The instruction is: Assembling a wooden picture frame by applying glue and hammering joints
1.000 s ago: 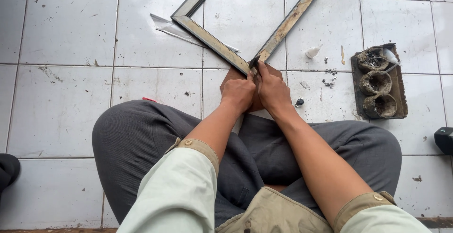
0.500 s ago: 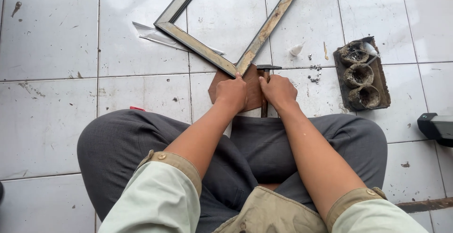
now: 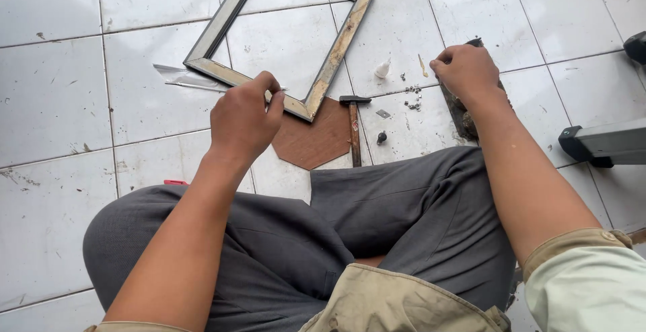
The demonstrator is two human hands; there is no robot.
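A rectangular picture frame of worn wood with pale grey edges (image 3: 336,49) lies flat on the floor, turned like a diamond, its lowest corner near the centre of view; the inner faces look scuffed and yellow-brown. The left hand (image 3: 243,120) rests at that lower rail, fingers curled and pinched together at the frame's edge; whether something small sits between the fingertips cannot be told. The right hand (image 3: 468,69), at two o'clock from the frame's corner, is closed down over a dark, grimy block-shaped holder (image 3: 464,113) on the floor, gripping its top.

The floor is white glazed tile (image 3: 54,103) with grey grout lines, smudged and speckled with dirt. The person sits cross-legged in grey trousers (image 3: 377,217).

Under the frame's lower corner lies a brown hardboard piece with angled corners (image 3: 313,140). Just beside it, at three o'clock, a small hammer with a wooden handle (image 3: 354,127) lies with its head towards the frame. Small nails and bits (image 3: 410,96) are scattered between hammer and right hand. At nine o'clock a strip of clear plastic (image 3: 178,76) lies beside the frame. A black-footed grey metal bar (image 3: 602,143) enters from the right edge.
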